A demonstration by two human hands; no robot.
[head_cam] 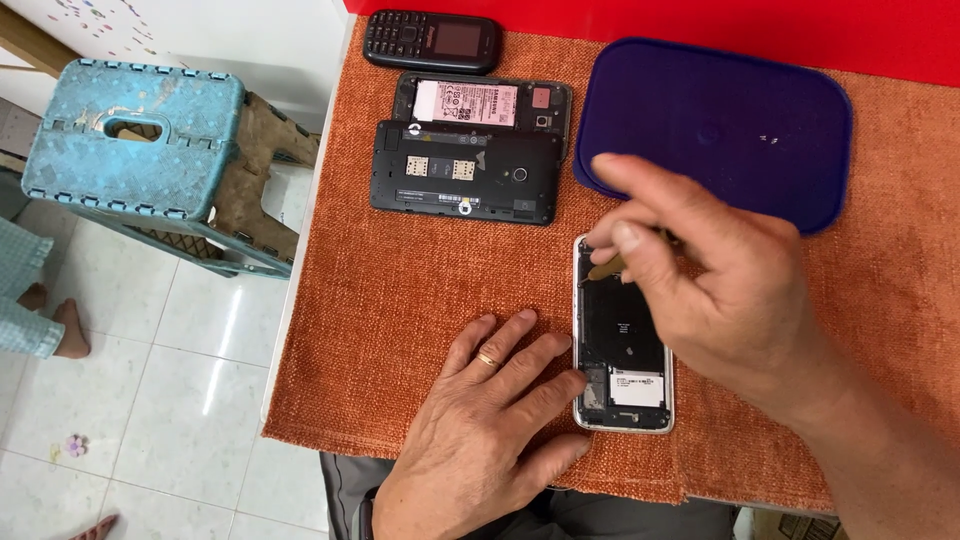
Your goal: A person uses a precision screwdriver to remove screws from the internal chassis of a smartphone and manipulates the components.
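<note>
An opened smartphone (622, 350) lies back-up on an orange cloth (400, 300), its dark insides and a white label showing. My left hand (490, 420), with a gold ring, lies flat on the cloth, fingertips pressed to the phone's left edge. My right hand (710, 280) hovers over the phone's top end, pinching a thin yellowish tool (607, 268) whose tip touches the upper left corner of the phone.
Two more opened phones (465, 170) (482, 103) and a small black keypad phone (432, 41) lie at the cloth's far side. A dark blue lid (715, 125) sits at the far right. A blue stool (135, 135) and another person's foot (65, 335) are on the tiled floor, left.
</note>
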